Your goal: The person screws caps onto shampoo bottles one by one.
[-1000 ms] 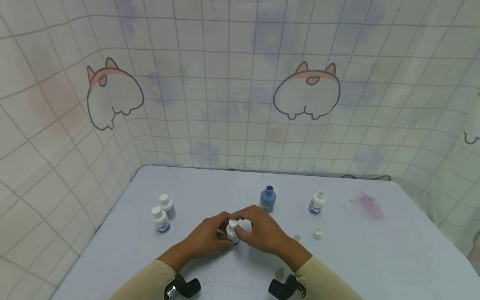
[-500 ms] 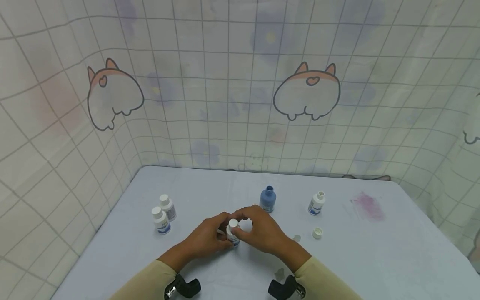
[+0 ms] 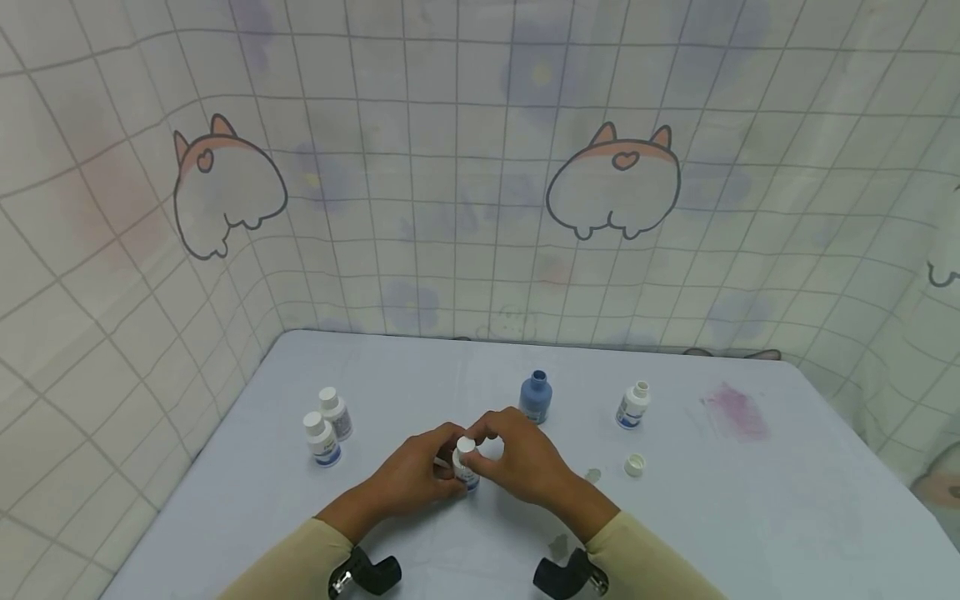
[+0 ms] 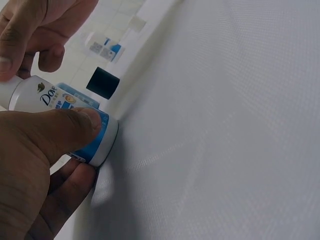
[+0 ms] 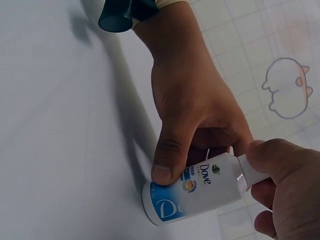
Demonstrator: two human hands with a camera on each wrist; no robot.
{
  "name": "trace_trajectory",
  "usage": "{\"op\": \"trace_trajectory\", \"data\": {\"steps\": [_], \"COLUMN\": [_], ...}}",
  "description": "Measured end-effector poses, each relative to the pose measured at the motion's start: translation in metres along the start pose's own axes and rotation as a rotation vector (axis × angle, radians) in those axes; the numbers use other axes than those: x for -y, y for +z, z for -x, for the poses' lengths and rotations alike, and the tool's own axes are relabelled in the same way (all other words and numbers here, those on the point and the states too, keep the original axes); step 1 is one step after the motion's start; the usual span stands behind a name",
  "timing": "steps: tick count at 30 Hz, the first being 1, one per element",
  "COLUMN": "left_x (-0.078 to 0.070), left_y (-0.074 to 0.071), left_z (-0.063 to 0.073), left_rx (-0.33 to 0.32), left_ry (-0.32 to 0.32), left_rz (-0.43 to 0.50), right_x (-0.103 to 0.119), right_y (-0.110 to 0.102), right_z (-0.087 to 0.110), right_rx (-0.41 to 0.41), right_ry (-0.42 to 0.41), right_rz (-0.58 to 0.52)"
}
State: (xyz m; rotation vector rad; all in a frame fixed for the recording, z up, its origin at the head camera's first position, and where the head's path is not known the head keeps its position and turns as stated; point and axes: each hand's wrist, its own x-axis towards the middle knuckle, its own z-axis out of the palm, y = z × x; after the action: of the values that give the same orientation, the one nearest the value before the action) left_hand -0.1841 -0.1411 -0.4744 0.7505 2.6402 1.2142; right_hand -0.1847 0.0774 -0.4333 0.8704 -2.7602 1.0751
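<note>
A small white Dove bottle (image 5: 215,187) with a blue-banded label stands on the table (image 3: 675,533) between the hands. Thumb and fingers of my left hand (image 3: 412,477) grip its body low down, the thumb lying over the blue band in the left wrist view. My right hand (image 3: 528,460) pinches the bottle's white cap (image 5: 253,172) between thumb and fingers. The cap sits on the neck, partly hidden by the right thumb. Behind the right hand stands a blue bottle (image 3: 536,398), its neck uncapped. A dark, short cylinder (image 4: 103,82) lies near it in the left wrist view.
Two capped white bottles (image 3: 322,442) stand close together at the left. An uncapped white bottle (image 3: 633,406) is at the back right, with a loose white cap (image 3: 634,465) in front of it. Beyond the table hangs a gridded curtain (image 3: 450,208).
The right thumb and fingers have shifted slightly around the cap. The left hand and the bottle stay in place.
</note>
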Motion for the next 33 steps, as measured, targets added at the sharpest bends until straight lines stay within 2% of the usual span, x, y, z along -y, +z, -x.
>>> {"op": "trace_trajectory", "data": {"steps": [9, 17, 24, 31, 33], "left_x": [0.0004, 0.0005, 0.0000, 0.0003, 0.0004], "left_y": [-0.0012, -0.0004, -0.0011, -0.0011, -0.0011], "left_z": [-0.0001, -0.0008, 0.0003, -0.0006, -0.0005], "left_rx": [0.004, 0.003, 0.001, 0.002, 0.005], "left_ry": [0.001, -0.008, 0.001, 0.001, 0.003], "left_rz": [0.020, 0.006, 0.030, 0.013, 0.018], "right_x": [-0.0012, 0.0028, 0.0018, 0.0050, 0.0051], "right_y": [-0.0015, -0.0022, -0.0019, -0.0017, -0.0021], "right_z": [0.0003, 0.0004, 0.0007, 0.0002, 0.0002], "right_rx": [0.016, 0.015, 0.018, 0.010, 0.013], "right_ry": [-0.055, 0.014, -0.053, 0.023, 0.023], "right_rz": [0.011, -0.003, -0.005, 0.001, -0.002]}}
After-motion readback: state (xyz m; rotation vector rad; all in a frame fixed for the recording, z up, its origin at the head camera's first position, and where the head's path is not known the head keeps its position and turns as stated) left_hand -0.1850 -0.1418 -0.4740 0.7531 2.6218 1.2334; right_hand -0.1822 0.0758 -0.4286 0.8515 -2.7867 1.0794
